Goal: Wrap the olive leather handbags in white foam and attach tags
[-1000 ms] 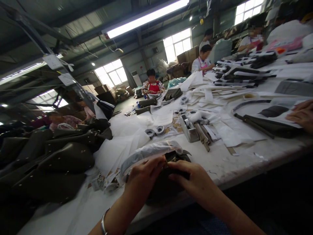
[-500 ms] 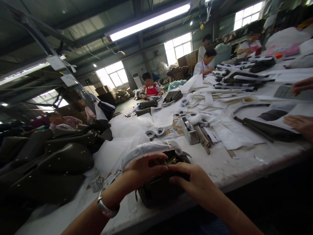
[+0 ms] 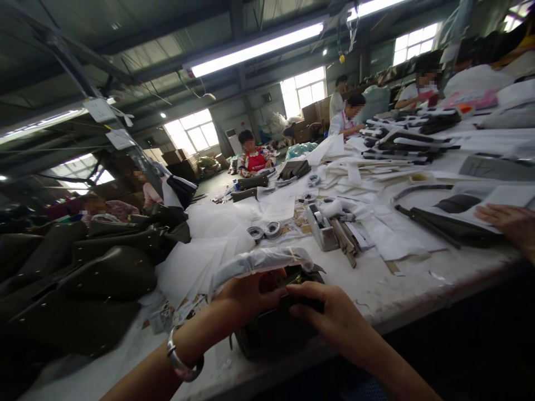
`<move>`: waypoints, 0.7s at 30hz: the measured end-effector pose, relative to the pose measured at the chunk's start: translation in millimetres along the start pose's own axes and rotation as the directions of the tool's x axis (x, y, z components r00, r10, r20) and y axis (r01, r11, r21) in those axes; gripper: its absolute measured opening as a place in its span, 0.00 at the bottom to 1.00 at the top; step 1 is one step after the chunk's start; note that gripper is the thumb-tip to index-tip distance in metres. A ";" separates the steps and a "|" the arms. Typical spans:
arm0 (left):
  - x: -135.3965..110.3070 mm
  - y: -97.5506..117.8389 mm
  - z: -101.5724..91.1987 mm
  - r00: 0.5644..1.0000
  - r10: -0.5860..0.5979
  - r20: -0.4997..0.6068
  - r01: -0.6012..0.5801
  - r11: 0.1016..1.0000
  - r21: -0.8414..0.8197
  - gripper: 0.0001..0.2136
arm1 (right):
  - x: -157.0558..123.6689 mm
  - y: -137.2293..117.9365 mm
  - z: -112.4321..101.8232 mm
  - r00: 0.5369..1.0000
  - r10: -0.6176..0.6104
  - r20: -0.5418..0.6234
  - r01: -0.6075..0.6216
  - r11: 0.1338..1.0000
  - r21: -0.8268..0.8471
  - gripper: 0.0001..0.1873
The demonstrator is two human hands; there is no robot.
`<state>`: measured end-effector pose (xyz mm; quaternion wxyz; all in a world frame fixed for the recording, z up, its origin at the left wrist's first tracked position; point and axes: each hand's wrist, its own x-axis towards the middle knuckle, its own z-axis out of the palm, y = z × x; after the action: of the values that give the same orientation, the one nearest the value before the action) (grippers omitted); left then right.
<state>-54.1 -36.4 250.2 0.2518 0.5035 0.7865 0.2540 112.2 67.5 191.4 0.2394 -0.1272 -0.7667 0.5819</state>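
A dark handbag [image 3: 276, 333] seems to stand upright on the white tabletop [image 3: 422, 284], right in front of us and close to the near edge. Our left hand [image 3: 251, 292] and right hand [image 3: 334, 309] come together at the top of it, with their fingertips almost meeting. Our right hand pinches the top edge of the bag, thumb on the near side and fingers over the top. Our left hand reaches under the handle [image 3: 259, 262] to the bag's mouth; we cannot tell if its fingers are closed on anything, since they go into the dark. A gold metal bit [image 3: 297, 279], maybe part of a zipper, shines just past our right fingers. The handle stands up in an arch and is wrapped in thin, pale film. We think the bag is light, with soft sides that spring back a little, so a hard squeeze could leave a crease. The wrap looks slick, so a grip there might slide. The top edge seems the best place to hold, and the gold bit could get scratched, so gentle fingers suit it. Past the bag we see a grey tape dispenser [image 3: 322, 233] and two grey rolls [image 3: 278, 230], and over on our left is a big heap of dark bags [image 3: 96, 301].
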 end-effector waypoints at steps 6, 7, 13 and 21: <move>4.6 -7.8 7.2 0.996 0.078 -0.046 -0.073 0.992 0.103 0.11 | -0.2 1.8 1.8 1.000 -0.008 -0.007 0.008 1.000 0.007 0.16; 5.4 -11.0 8.0 0.994 0.089 -0.058 -0.082 0.991 0.106 0.10 | -0.1 2.4 2.1 1.000 -0.008 -0.010 0.008 1.000 0.008 0.16; -1.6 -17.4 4.8 0.985 0.154 -0.074 -0.147 0.985 0.094 0.11 | -1.3 2.0 1.1 1.000 0.011 0.007 -0.011 1.000 0.016 0.18; -4.1 -9.4 -1.5 0.994 0.103 0.022 -0.100 0.990 -0.098 0.19 | -4.2 -7.5 -1.5 1.000 0.006 0.005 -0.006 1.000 0.001 0.18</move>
<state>-59.7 -43.8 245.7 0.2735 0.5333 0.7431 0.2976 117.1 64.7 197.9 0.2357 -0.1279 -0.7667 0.5833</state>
